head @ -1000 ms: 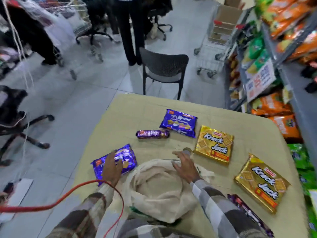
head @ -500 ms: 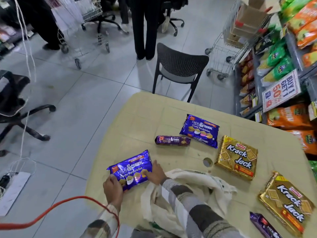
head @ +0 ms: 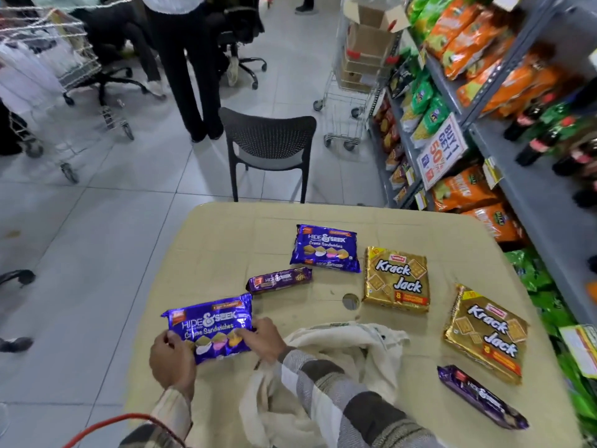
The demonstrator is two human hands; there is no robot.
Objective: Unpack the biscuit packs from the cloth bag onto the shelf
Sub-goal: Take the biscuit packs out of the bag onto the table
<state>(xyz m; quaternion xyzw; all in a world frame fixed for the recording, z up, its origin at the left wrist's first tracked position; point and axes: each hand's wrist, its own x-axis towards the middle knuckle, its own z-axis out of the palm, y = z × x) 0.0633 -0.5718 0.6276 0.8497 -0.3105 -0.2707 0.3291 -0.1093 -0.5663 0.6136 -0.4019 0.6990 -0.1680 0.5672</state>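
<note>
The grey store shelf (head: 533, 195) runs down the right side, stacked with orange and green snack bags. A tilted sign (head: 441, 150) on it reads "BUY 1 GET 1 50%". The beige table (head: 226, 240) stands beside it, and the cream cloth bag (head: 371, 347) lies slumped on its near edge, under the right sleeve.

Two gold "Krack Jack" packs lie flat on the table's right half, one (head: 397, 282) near the middle and the other (head: 486, 333) closer to the shelf.

A purple "Hide & Seek Creme Sandwiches" pack (head: 210, 324) sits at the table's left near corner, held from both ends. The left hand (head: 172, 362) curls round its near left corner and the right hand (head: 263, 339) grips its right edge, with both sets of fingers closed on the wrapper. Whether it rests on the table or is just lifted cannot be told.

A matching pack (head: 324, 248) lies farther back.

Two slim purple "Hide & Seek" rolls lie apart — one (head: 279, 279) between the purple packs, one (head: 481, 397) at the right near edge.
</note>
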